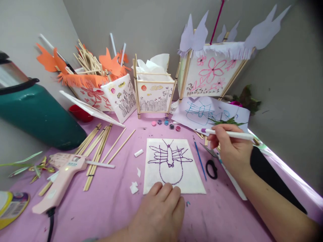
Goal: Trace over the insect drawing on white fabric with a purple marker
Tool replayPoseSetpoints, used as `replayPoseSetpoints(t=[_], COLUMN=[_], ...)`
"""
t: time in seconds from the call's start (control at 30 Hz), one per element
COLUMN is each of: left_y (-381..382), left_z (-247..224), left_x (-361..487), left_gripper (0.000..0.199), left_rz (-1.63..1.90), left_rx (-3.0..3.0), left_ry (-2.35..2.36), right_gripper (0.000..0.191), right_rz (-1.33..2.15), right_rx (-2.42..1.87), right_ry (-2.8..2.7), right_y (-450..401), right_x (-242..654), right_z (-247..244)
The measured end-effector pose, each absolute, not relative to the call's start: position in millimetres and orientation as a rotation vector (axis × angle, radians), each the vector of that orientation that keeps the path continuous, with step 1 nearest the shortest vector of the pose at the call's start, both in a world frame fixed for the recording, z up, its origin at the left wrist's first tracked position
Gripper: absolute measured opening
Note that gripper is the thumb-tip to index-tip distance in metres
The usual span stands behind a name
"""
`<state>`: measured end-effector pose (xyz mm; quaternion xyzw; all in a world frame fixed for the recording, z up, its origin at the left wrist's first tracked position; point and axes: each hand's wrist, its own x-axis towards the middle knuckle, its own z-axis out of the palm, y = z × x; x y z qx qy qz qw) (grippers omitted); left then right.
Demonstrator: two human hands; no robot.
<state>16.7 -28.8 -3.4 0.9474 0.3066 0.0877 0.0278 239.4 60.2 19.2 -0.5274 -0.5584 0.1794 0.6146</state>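
A white felt-tip marker (pixel 238 135) with a purple band is held in my right hand (pixel 232 148), pinched between thumb and fingers. Its tip points left, above the table and apart from the drawing. In front of me lies a white square panel (pixel 151 168) with a purple line drawing (pixel 164 158) of a winged insect above a rounded shape. My left hand (pixel 163 208) rests over the panel's near edge, fingers curled and together; what is under them is hidden. Beside the panel lie a blue paintbrush (pixel 199 156) and scissors (pixel 211 169), partly hidden by my right hand.
A pink glue gun (pixel 63 179) lies left, near bundled wooden sticks (pixel 96 158) and a teal bottle (pixel 37 111). Decorated stick-framed boxes (pixel 156 101) line the back wall. Small paint pots (pixel 166 123) and paper scraps (pixel 134 188) surround the panel. A dark flat object (pixel 272 178) lies right.
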Motion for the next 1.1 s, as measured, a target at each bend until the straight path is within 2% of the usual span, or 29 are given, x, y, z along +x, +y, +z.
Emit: replayPoseSetpoints(t=[0.17,0.33,0.5,0.67,0.8,0.93,1.1], left_y=[-31.3,-34.9,-38.5,-41.0,-41.4,-41.1,-39.8], left_z=[-2.5,-0.2,5.2,5.9,5.2,3.8,2.8], left_x=[15.7,16.0,15.7,15.3,15.1,14.8,15.0], left_gripper=[0.02,0.02,0.023,0.023,0.022,0.023,0.025], left_rz=[0.305,0.37,0.318,0.338,0.326,0.34,0.35], left_rx=[2.936,2.937,2.925,2.887,2.896,2.904,2.925], left_ry=[0.933,0.944,0.928,0.933,0.933,0.936,0.918], right_gripper=[0.02,0.019,0.022,0.021,0.02,0.017,0.025], right_rz=[0.013,-0.39,-0.554,-0.639,-0.496,-0.064,0.5], right_rx=[-1.374,-1.48,-1.564,-1.728,-1.594,-1.451,-1.372], right_ry=[-1.546,-1.821,-1.988,-1.976,-1.888,-1.844,-1.527], right_y=[29.0,-11.9,-37.1,-34.8,-30.0,-22.0,8.6], right_x=[264.9,290.7,299.2,305.6,301.0,281.1,250.2], right_z=[18.4,-2.1,-24.9,-28.0,-16.3,2.4,26.9])
